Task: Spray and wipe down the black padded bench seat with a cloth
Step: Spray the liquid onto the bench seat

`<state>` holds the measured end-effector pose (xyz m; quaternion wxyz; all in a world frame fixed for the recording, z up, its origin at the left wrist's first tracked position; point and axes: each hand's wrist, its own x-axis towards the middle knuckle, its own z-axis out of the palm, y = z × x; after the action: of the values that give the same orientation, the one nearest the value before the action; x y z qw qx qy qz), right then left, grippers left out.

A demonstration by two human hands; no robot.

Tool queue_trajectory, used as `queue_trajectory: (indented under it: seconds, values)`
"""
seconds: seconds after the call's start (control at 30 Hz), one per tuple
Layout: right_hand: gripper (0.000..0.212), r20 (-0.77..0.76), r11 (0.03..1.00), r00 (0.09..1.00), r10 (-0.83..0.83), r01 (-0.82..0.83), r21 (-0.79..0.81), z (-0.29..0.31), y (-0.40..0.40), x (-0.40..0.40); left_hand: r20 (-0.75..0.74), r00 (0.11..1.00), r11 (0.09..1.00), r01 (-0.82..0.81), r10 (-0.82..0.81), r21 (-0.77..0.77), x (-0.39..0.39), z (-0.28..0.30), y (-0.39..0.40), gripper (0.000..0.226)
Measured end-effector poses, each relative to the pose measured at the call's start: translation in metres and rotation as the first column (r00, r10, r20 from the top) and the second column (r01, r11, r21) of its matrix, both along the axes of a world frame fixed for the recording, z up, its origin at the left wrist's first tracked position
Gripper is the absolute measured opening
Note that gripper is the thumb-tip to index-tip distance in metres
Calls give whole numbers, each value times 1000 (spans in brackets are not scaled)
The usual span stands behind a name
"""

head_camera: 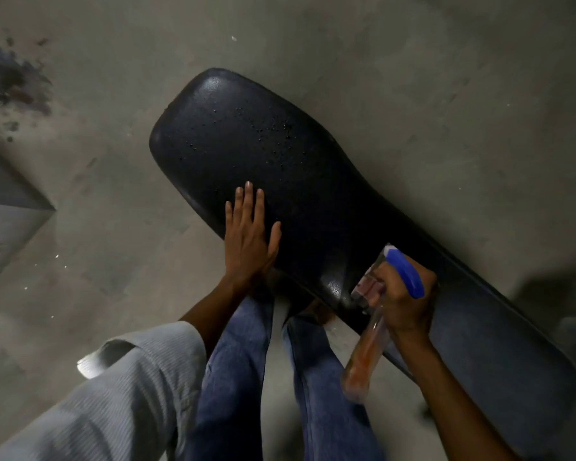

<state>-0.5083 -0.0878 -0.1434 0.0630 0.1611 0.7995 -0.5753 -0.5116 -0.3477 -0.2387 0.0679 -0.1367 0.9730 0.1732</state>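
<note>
Two hands: both are seen from the head view, one flat on the seat, one gripping a bottle.
Seat: the black padded bench seat [280, 168] is laid diagonally across the grey floor [413, 44], its rounded end at the upper left and its long body running off to the lower right.
Droplets: fine beads of spray are scattered over the upper half of the seat; the nearer half looks dry, as far as can be told.
Left hand: the left hand [248, 234] is pressed palm-down on the near-left edge of the seat, fingers spread and straight, nothing held.
Right hand: the right hand [401, 301] is closed around the neck of the spray bottle [376, 321], one finger across the trigger; the blue spray head is aimed over the seat, and orange liquid is visible in the clear body.
Cloth: no cloth is visible.
Step in hand: spraying is judged to be under way, with wiping not yet begun.
Technique: the nozzle is best kept above the seat and swept toward the dry, nearer portion, so that coverage is even and little liquid is lost to the floor; the bracing hand should be kept clear of the mist.
Risk: a wet vinyl-like surface may be slippery under the steadying palm.
</note>
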Motion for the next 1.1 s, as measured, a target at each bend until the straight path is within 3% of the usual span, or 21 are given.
queue_trajectory:
  seconds: [0.27,0.5,0.67,0.87,0.97,1.1]
  values:
    - [41,104,973,968,230,-231,-2,-17,-17,47,13,998,996,63,-64,69,1,6,-11,73]
    - [31,174,961,950,258,-271,54,-21,-38,81,29,984,981,175,-178,88,3,16,-29,84]
    - [23,161,974,976,149,-173,144,-19,-36,90,28,974,970,220,-224,101,1,23,-32,79]
    - [44,103,977,985,-140,121,176,-18,-21,85,28,912,908,403,-409,115,-10,29,-12,81]
    - [38,26,959,976,-217,208,191,-15,-13,84,83,856,860,504,-510,81,-12,24,-4,83]
    - [28,52,957,973,-224,210,200,-6,-12,95,138,853,864,496,-504,87,-13,29,1,91]
